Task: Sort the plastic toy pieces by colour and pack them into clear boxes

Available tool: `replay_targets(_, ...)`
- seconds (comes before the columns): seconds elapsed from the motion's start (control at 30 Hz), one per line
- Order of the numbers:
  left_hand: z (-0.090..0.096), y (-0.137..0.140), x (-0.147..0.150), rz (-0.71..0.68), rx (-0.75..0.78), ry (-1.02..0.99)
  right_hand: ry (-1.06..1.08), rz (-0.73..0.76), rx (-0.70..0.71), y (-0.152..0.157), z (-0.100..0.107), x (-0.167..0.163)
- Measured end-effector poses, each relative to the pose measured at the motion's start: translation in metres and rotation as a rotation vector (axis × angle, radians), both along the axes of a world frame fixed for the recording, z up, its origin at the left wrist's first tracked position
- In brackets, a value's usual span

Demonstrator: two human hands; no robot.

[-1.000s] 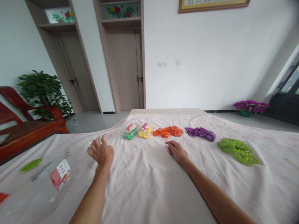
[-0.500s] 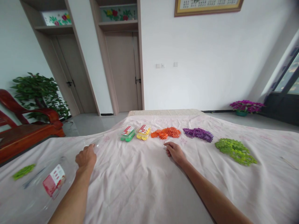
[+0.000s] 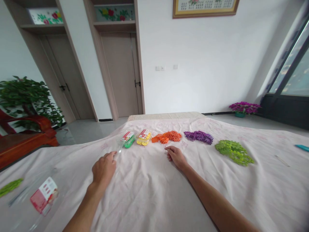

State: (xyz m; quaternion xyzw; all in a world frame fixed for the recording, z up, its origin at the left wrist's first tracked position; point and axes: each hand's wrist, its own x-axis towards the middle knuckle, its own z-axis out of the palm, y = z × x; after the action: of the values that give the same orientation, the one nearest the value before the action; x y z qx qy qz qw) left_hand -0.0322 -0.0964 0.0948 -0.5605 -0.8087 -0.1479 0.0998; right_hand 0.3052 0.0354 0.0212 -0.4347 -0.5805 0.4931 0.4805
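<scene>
My left hand [image 3: 104,167] is closed on the edge of a clear plastic box [image 3: 118,147], whose outline is faint and partly hidden by the fingers. Right beside that box is a labelled clear pack of green pieces [image 3: 129,142]. A similar pack of yellow pieces [image 3: 144,138] sits to its right. My right hand [image 3: 176,157] rests low over the cloth, its fingers curled and the index finger pointing left, with nothing visible in it. Just beyond it lie orange interlocking pieces [image 3: 169,136] and purple pieces [image 3: 200,136]. Light green pieces [image 3: 233,152] are farther right.
A pale pink cloth [image 3: 145,199] covers the table in wrinkles. At the left lie a large clear plastic package with a red-and-white label [image 3: 44,196] and a small green piece [image 3: 11,187]. A thin stick [image 3: 282,160] and a blue object [image 3: 302,148] are at the right.
My left hand has moved right and slightly nearer, bringing the clear plastic box beside the green pack. The view has turned slightly right. My right hand keeps its curled pose.
</scene>
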Motion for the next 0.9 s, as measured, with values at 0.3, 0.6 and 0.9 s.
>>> replay_targets(0.3,-0.014,0.013,0.122,-0.640,0.208,-0.149,0.078,0.006,-0.029,-0.001,0.002,0.003)
replay_targets(0.6,-0.021,0.022,0.153,-0.821,0.426,-0.119,0.251,0.068,-0.027,-0.004,0.009,0.011)
replay_targets(0.9,-0.032,0.021,0.149,-0.801,0.388,-0.088,0.140,0.123,0.121,-0.018,0.023,0.005)
